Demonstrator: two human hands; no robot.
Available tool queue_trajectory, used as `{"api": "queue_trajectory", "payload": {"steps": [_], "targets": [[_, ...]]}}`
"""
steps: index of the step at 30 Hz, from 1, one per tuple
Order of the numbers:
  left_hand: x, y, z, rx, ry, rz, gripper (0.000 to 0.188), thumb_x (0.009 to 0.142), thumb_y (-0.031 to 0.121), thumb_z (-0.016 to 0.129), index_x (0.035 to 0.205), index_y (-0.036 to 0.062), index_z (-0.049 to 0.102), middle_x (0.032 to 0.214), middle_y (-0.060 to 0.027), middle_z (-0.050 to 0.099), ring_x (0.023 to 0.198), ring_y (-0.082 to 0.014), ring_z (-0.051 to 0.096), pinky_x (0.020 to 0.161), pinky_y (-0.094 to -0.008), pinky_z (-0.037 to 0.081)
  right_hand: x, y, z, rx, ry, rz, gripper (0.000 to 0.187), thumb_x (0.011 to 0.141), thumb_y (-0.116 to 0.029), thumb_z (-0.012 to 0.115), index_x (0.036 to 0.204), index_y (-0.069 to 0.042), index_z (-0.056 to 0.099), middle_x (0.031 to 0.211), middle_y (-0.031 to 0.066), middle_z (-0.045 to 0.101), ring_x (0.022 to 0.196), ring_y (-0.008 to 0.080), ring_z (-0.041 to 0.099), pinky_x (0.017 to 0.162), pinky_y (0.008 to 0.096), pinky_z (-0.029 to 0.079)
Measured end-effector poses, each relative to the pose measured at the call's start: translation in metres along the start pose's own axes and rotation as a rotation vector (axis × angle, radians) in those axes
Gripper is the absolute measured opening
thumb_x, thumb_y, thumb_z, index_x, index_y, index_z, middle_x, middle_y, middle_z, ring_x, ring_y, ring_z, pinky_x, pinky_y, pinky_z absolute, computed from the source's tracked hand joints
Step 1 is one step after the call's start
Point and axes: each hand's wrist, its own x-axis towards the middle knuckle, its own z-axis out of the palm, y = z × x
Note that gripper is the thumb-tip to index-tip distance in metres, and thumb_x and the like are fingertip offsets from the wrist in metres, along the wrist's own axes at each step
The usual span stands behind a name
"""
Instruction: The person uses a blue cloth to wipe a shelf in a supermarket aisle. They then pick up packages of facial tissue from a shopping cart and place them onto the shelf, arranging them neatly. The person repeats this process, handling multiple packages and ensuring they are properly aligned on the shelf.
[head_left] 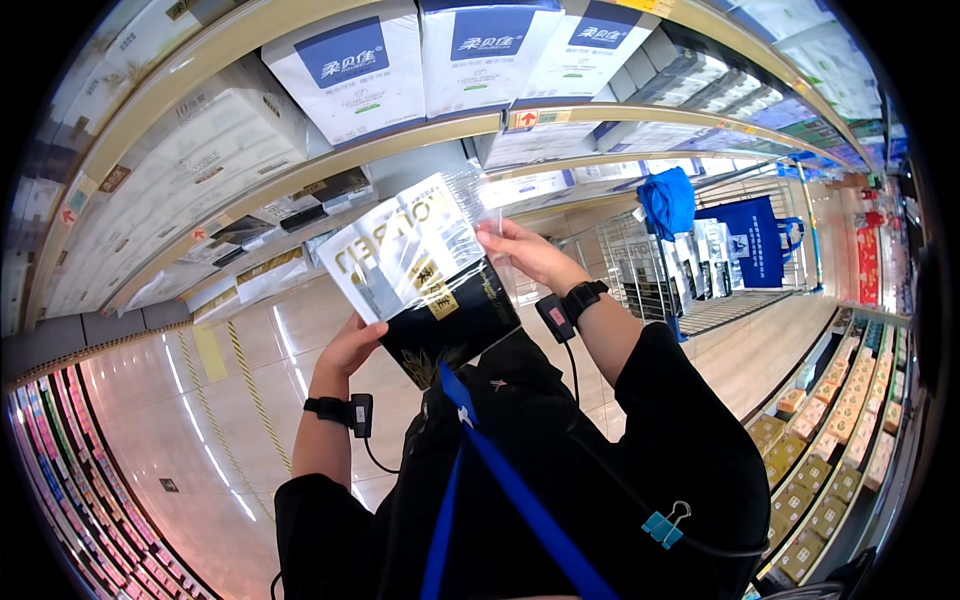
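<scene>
A plastic-wrapped tissue pack [425, 280], white on its far part and black on its near part with gold lettering, is held tilted in front of my body. My left hand [352, 347] grips its lower left edge, with the thumb on the front face. My right hand [528, 252] grips the upper right side, where loose clear wrap sticks out past the pack. The fingers behind the pack are hidden. Both wrists wear black straps with small boxes and cables.
Shelves ahead hold large white-and-blue packs [345, 75] and white packs [215, 135]. A wire cart [715, 315] at right carries several similar packs, a blue bag [750, 240] and a blue cloth bundle [667, 202]. Low shelves with small boxes [810, 470] stand at lower right.
</scene>
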Motion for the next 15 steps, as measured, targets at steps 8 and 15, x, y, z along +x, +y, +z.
{"api": "queue_trajectory", "payload": {"steps": [8, 15], "targets": [[-0.031, -0.014, -0.039, -0.039, 0.107, 0.084, 0.085, 0.073, 0.012, 0.077, 0.145, -0.0002, 0.034, 0.139, -0.0087, 0.051, 0.131, -0.0238, 0.046, 0.112, -0.0375, 0.032, -0.018, -0.048, 0.051, -0.537, 0.305, -0.421, 0.05, 0.09, -0.042, 0.07, 0.118, -0.002, 0.058, 0.086, 0.0047, 0.057, 0.083, 0.0125, 0.053, 0.069, 0.0283, 0.046], [-0.045, -0.021, -0.052, -0.246, 0.041, 0.161, 0.082, 0.067, 0.013, 0.074, 0.141, -0.0017, 0.041, 0.136, -0.0138, 0.055, 0.127, -0.0333, 0.05, 0.111, -0.0437, 0.037, -0.027, -0.012, 0.062, -0.298, 0.117, -0.006, 0.056, 0.093, -0.057, 0.058, 0.109, -0.004, 0.062, 0.084, 0.0007, 0.057, 0.081, 0.011, 0.053, 0.077, 0.0238, 0.045]]}}
